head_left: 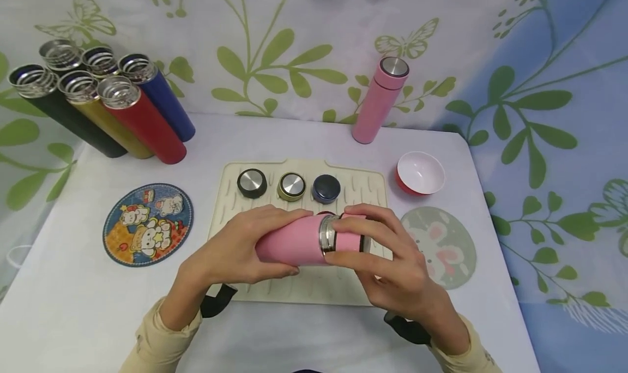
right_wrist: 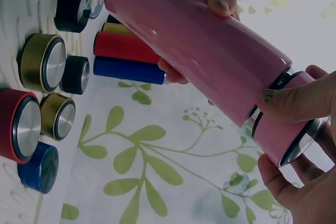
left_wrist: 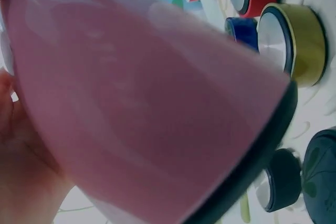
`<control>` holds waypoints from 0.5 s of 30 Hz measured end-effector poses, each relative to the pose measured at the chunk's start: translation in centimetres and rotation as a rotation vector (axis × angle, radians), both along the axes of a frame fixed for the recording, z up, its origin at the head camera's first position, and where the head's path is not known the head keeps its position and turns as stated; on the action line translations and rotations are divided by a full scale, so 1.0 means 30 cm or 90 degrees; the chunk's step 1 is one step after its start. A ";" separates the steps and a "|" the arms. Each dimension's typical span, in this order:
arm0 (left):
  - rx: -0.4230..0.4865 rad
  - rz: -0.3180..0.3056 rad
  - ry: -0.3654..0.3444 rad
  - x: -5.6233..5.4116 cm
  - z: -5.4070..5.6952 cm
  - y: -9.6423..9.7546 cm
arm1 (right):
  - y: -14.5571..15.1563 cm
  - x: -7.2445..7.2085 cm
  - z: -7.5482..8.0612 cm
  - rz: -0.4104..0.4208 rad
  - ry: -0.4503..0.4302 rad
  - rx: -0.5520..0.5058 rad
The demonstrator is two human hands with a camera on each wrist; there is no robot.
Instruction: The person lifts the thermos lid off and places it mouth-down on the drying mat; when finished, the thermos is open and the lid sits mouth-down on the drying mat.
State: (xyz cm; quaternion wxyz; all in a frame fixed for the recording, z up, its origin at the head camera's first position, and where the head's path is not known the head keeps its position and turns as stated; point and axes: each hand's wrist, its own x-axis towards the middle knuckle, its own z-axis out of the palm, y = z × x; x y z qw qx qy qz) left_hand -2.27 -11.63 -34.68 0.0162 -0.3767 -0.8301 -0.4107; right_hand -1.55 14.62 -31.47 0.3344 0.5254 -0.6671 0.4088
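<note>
A pink thermos bottle [head_left: 291, 241] lies nearly sideways in the air above the cream mat. My left hand [head_left: 233, 247] grips its body, thumb and fingers on opposite sides. At the mouth, the fingers of my right hand [head_left: 399, 258] hold the pink lid [head_left: 350, 234], which has a steel top. A strip of steel neck [head_left: 327, 235] shows between lid and body. In the right wrist view the lid [right_wrist: 283, 129] sits at the bottle's end, slightly apart from the body. How far it is threaded, I cannot tell.
On the mat [head_left: 294, 294] stand black [head_left: 252, 183], gold [head_left: 291, 186] and navy [head_left: 326, 188] lids; larger red [right_wrist: 21, 124] and gold ones show beside them. Several lidless bottles [head_left: 147, 122] stand back left, a capped pink bottle [head_left: 380, 100] back right. Nearby are a bowl [head_left: 421, 172] and round coasters [head_left: 148, 224].
</note>
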 end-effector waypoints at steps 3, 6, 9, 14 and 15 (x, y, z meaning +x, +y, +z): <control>0.009 -0.007 -0.030 0.003 0.000 0.000 | -0.003 -0.001 0.007 0.010 0.004 -0.003; 0.012 -0.011 -0.055 0.007 -0.001 -0.003 | -0.004 0.000 0.015 0.016 0.009 0.004; -0.005 -0.011 -0.087 0.011 -0.005 -0.021 | 0.000 0.003 0.024 0.014 0.028 0.019; -0.021 0.057 -0.110 0.025 -0.011 -0.095 | 0.044 0.001 0.030 -0.022 0.024 0.029; -0.014 0.077 -0.106 0.027 -0.010 -0.109 | 0.056 -0.002 0.027 -0.031 0.011 0.032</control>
